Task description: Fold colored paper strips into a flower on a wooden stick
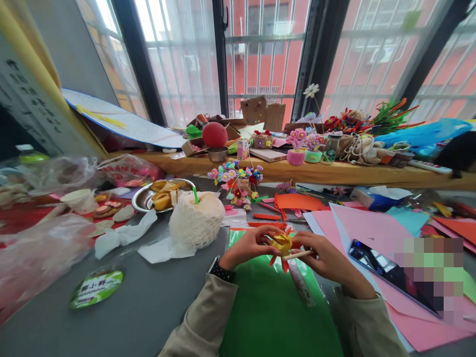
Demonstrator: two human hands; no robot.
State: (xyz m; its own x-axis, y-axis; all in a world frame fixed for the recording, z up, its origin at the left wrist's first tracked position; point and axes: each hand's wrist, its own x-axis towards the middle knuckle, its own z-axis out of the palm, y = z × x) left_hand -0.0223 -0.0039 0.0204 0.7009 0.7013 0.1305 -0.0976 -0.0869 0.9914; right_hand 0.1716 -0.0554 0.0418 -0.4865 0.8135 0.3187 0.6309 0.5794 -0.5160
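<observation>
A folded paper flower (281, 243), with a yellow centre and orange-red petals pointing outward, is held up above a green sheet (275, 317). My left hand (251, 245) grips it from the left, with thumb and fingers closed at its edge. On the other side, my right hand (322, 255) is closed on a thin pale stick (297, 255) that lies across the flower's lower edge. Its fingertips are right beside the petals; whether they also press on the flower is hard to tell. Under the flower, a narrow patterned strip (302, 285) lies on the green sheet.
Left of my hands stand a net-wrapped coconut (197, 220) with a green straw and a metal bowl (137, 198) with peels. Pink paper (357, 223) and a phone (390, 275) lie to the right. Small craft flowers (238, 181) stand ahead, before a cluttered ledge (178, 166).
</observation>
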